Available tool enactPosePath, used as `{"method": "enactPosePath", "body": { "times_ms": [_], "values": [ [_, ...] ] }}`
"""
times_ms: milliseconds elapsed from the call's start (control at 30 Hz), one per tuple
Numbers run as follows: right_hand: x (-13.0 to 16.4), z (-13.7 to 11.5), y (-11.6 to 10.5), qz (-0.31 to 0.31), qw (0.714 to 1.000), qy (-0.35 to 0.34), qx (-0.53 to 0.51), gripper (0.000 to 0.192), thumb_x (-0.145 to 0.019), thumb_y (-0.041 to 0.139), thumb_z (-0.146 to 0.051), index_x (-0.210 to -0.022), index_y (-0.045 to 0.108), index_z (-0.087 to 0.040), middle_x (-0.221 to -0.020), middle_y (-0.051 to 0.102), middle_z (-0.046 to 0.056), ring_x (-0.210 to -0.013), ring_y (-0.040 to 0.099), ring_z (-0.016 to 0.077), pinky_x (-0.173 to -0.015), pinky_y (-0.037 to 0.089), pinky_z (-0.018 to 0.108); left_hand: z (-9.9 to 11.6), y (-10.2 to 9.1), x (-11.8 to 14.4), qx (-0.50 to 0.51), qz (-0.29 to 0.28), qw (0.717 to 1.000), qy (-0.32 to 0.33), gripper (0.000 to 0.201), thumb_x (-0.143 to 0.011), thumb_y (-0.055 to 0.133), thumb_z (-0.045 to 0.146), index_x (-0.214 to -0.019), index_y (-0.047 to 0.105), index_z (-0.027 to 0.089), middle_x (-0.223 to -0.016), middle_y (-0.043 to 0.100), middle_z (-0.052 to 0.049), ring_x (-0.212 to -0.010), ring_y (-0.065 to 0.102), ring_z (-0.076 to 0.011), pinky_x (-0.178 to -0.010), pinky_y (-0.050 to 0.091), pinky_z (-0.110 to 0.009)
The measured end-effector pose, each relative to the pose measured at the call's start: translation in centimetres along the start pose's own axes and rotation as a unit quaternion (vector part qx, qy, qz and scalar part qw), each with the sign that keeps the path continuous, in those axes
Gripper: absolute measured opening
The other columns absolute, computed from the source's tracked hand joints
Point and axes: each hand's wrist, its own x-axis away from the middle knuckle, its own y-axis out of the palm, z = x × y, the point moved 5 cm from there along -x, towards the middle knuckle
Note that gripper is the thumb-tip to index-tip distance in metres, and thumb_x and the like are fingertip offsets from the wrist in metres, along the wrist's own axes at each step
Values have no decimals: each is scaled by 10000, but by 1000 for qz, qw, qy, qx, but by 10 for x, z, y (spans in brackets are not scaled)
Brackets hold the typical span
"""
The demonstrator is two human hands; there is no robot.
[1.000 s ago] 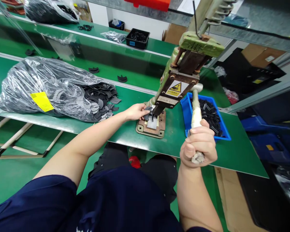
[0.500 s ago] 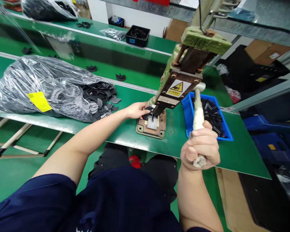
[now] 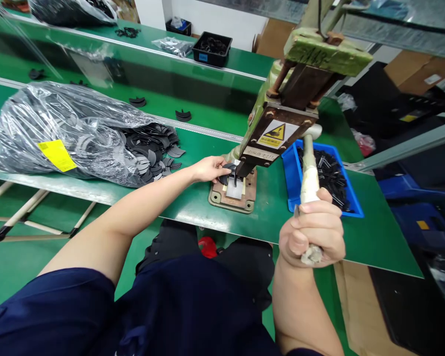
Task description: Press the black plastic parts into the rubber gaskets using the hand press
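Right hand (image 3: 313,232) clenched on press lever (image 3: 308,168), at 4 o'clock from the press base (image 3: 233,195). Left hand (image 3: 209,169) pinches a black part (image 3: 228,168) on the base under the press head (image 3: 276,136). Blue bin (image 3: 292,180) at 3 o'clock.

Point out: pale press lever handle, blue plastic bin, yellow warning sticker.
pale press lever handle (image 3: 308,170), head view, mid shaft above the right hand
blue plastic bin (image 3: 289,175), head view, left wall
yellow warning sticker (image 3: 277,133), head view, centre of triangle

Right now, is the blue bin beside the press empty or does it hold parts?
It holds parts: the blue bin has a heap of small black pieces covering most of its floor, below the rim.
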Motion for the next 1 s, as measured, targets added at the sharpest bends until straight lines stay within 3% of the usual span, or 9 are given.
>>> {"method": "enactPosePath", "body": {
  "times_ms": [300,500,733,833,933,1000],
  "values": [
    [2,4,1,35,999,-21,-16,380,-848,712,-375,-590,468,-237,-581,538,-56,-736,631,137,-1064,579,535,0,1,-9,26,-18,996,-87,401,-812,939,345,-803,576,174,-603,644,24,-476,659,-114,-469,545,-192],
    [2,6,3,61,998,-28,-20,404,-828,724,-395,-567,452,-249,-561,507,-60,-699,611,144,-1042,591,532,-2,5,-5,60,-28,980,-186,341,-830,924,323,-811,624,162,-670,743,-67,-570,770,-199,-515,580,-208],
    [-12,4,9,100,993,-42,-40,416,-844,748,-408,-573,474,-251,-536,459,-69,-662,602,118,-992,620,453,-9,6,0,86,-10,983,-165,395,-855,904,393,-816,576,177,-639,739,-62,-579,770,-181,-547,592,-196],
    [-52,1,10,89,992,-55,-67,215,-807,811,-477,-791,682,-306,-626,553,-79,-691,641,118,-923,633,421,-11,8,3,98,-2,985,-139,409,-867,893,412,-819,558,181,-630,727,-49,-585,769,-170,-540,583,-183],
    [-103,0,10,43,995,-27,-91,432,-800,838,-497,-1179,752,-308,-978,700,-29,-918,718,159,-992,617,450,-9,8,14,113,13,988,-109,420,-881,879,438,-829,548,185,-650,738,-49,-576,761,-161,-531,583,-185],
    [-122,5,10,18,995,11,-97,544,-844,809,-434,-1354,689,-289,-1280,667,9,-1204,696,206,-1110,560,451,-4,6,28,116,17,989,-87,436,-879,879,460,-838,543,185,-662,747,-52,-563,753,-159,-526,588,-196]
  ]
}}
